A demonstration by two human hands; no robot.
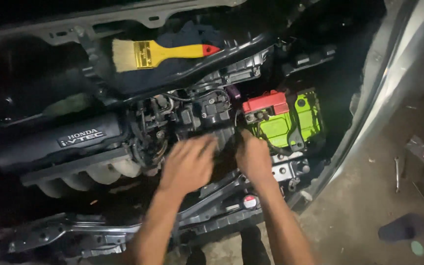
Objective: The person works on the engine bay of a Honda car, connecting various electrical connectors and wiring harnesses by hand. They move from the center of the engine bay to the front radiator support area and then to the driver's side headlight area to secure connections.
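head view looks down into an open engine bay, dimly lit. at far left sits the long black plastic engine cover (pixel 57 142), lying across the bay, with pale ribbed intake runners (pixel 99 174) showing just below it. above and a little to the right, a flat paintbrush with pale bristles, brass ferrule and yellow handle tipped red (pixel 158 53) rests on a dark blue cloth (pixel 182 37) spread over the black cowl panel at the back of the bay.

toward the middle lies a dense cluster of black hoses, connectors and metal brackets (pixel 187 113). the left hand (pixel 188 164) is spread over the lower edge of this cluster, fingers splayed and blurred; whether it grips anything there i cannot tell. just beside it, the right hand (pixel 253 157) reaches into the same dark gap, its fingers curled down behind a black part, so its hold is hidden too. both hands are close together, nearly touching, over the black component under the cluster (pixel 224 142).

right of the right hand stands a bright green car battery with a red terminal cover (pixel 290 120) on its left top, held by a dark bracket. below the hands runs the grey metal front crossmember (pixel 212 216), with a small round red-and-white cap (pixel 250 201) near the right forearm. at far right, past the silver fender edge (pixel 384 83), the concrete floor (pixel 364 196) holds a slim metal wrench (pixel 397 172) and scattered bits.
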